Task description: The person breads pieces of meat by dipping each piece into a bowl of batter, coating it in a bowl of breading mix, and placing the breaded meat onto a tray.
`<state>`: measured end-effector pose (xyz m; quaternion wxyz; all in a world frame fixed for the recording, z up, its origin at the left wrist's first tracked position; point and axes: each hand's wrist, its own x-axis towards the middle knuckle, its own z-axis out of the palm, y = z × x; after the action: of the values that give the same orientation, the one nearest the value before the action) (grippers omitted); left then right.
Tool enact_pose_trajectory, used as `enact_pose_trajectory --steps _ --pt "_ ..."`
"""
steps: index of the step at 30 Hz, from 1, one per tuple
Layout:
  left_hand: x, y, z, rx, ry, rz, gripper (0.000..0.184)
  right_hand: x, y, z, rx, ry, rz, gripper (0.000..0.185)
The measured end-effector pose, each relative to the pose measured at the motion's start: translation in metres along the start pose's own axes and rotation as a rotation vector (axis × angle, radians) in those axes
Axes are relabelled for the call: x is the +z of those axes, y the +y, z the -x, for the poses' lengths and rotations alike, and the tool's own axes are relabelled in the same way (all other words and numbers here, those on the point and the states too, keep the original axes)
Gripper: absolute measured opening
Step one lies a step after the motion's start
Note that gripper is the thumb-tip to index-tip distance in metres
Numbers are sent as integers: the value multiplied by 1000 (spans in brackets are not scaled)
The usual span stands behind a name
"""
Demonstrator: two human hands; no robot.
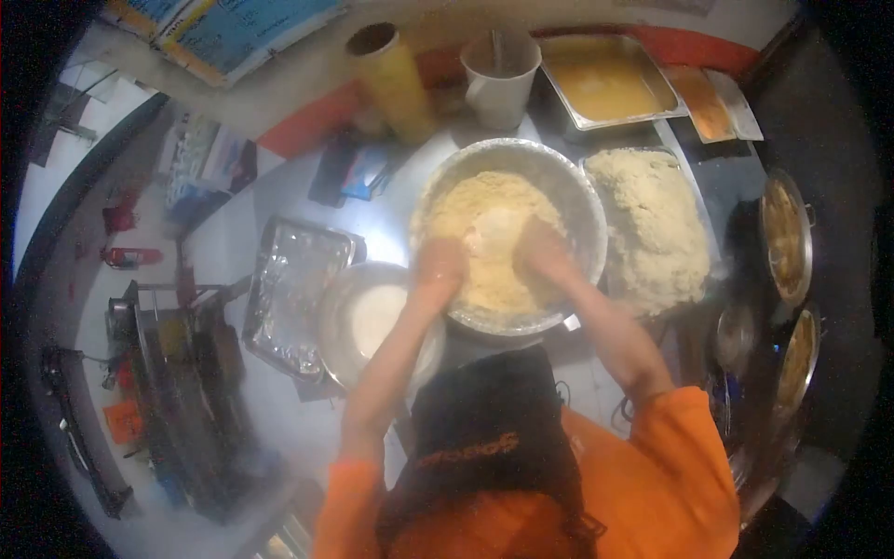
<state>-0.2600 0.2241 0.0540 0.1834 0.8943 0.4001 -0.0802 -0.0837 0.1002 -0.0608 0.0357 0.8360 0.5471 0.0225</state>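
A large round metal bowl (585,200) stands on the counter before me, holding pale yellow flour-like breading (494,191) with a whiter patch in its middle. My left hand (440,265) reaches into the left side of the breading. On the right side, my right hand (546,252) is sunk into the same breading. The fingers of both hands are buried or blurred, so whether they grip anything is hidden. Just left of my left forearm sits a smaller metal bowl (337,321) with white powder (377,315) in it.
Right of the large bowl is a tray heaped with pale coated pieces (650,228). Behind stand a white jug (501,79), a yellow container (391,84) and a metal pan of yellow liquid (610,84). A foil-like metal tray (298,289) lies left; round pans (787,238) are far right.
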Motion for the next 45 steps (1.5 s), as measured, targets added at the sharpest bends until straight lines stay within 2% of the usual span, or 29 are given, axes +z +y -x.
enact_pose_trajectory --steps 1,3,4,5,7,8,11,13,16,17,18,19,20,22,23,24,27,28,30,31,33,35,36,38,40,41,42,44,45 --pt "4 1 4 -2 -12 4 18 2 -1 1 15 -19 31 32" --pt "8 -3 5 40 -87 -34 18 -59 1 -10 31 -31 -620 30" --pt "18 -8 6 30 -87 -30 18 -65 -1 -12 21 -36 -620 30" --pt "34 -13 4 120 -22 -30 19 -71 -2 -15 21 -246 -534 27" --pt "50 -17 11 220 28 -32 23 -47 -4 -8 36 -461 -446 25" --pt "52 -16 12 242 21 -40 22 -2 -1 -8 -84 -345 -538 24" --pt "45 -13 15 209 -17 -10 17 -44 -26 -21 75 -253 -585 26" --pt "42 -13 15 172 -48 23 16 -53 -37 -27 80 -706 -478 25" --pt "38 -14 5 108 -45 98 19 -99 -38 -29 32 -629 -497 35" --pt "35 -15 8 176 9 136 21 -82 -38 -24 26 -637 -492 35" --pt "31 -16 8 249 69 167 30 -53 -35 -23 -223 -172 -569 30" --pt "27 -13 6 248 71 169 30 -49 -35 -23 -343 60 -615 28" --pt "25 -8 5 253 -46 73 34 -54 -37 -23 -458 300 -620 28" --pt "40 -8 4 268 -164 -18 37 -61 -42 -19 -532 545 -337 26" --pt "65 -21 7 435 -6 -258 40 -59 -41 -17 -551 624 -240 26" --pt "68 -26 6 594 167 -503 42 -53 -37 -24 -471 314 -176 28" --pt "61 -24 -1 564 41 -310 43 -72 -21 -63 -309 -281 -139 37" --pt "53 -23 -3 554 3 -246 43 -61 -15 -72 -199 -307 -111 41" --pt "29 -15 4 217 75 -14 47 -63 -14 -74 -84 -339 -88 46" --pt "13 -11 10 221 62 -14 47 -64 -19 -69 -59 -374 -213 51" --pt "-30 -9 11 87 -225 42 45 -76 -16 -69 -26 -392 -339 57" --pt "-18 -29 6 284 130 262 47 -87 -4 -73 -70 -520 -691 67" --pt "-25 -31 1 230 104 255 49 -91 3 -81 -76 -487 -680 67" --pt "-16 -40 5 169 65 254 51 -82 9 -71 -106 -387 -917 66" --pt "14 -59 -2 358 295 325 56 -33 26 -79 -184 -269 -852 66" --pt "13 -59 -2 359 294 324 56 -18 29 -80 -255 -160 -792 67" --pt "13 -58 -3 345 301 323 58 -43 23 -78 -252 -159 -792 67" --pt "16 -54 -1 341 291 328 60 -138 2 -61 -178 -372 -523 66" --pt "17 -52 -5 325 236 335 61 -149 5 -55 -168 -371 -523 66"
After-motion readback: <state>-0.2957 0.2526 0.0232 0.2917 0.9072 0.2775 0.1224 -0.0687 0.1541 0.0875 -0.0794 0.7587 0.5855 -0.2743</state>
